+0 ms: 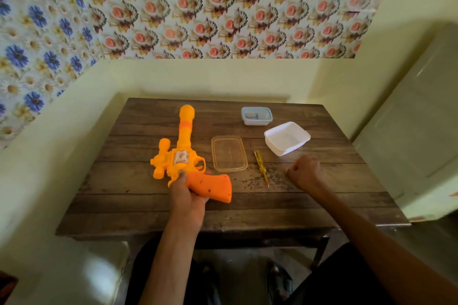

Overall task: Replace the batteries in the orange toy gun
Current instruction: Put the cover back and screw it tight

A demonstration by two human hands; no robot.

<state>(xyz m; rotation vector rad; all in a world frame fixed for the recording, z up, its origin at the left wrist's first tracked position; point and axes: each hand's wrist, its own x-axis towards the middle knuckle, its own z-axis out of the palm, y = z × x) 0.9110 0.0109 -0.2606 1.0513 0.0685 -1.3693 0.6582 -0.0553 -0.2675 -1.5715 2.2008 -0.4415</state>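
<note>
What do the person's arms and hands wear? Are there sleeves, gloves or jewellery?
No sleeves show: the left forearm and right forearm are bare to the frame edge. The left hand and right hand wear no gloves; no watch, bracelet or ring is visible.

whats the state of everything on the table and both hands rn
orange toy gun: flat on the table, barrel pointing away, handle held
left hand: grips the gun's handle
right hand: fingers curled, resting on the table, nothing visibly held
yellow screwdriver: lying flat, untouched
clear plastic container: open, looks empty
white container: open, looks empty
blue-rimmed container: small dark items inside; lid unclear
</note>
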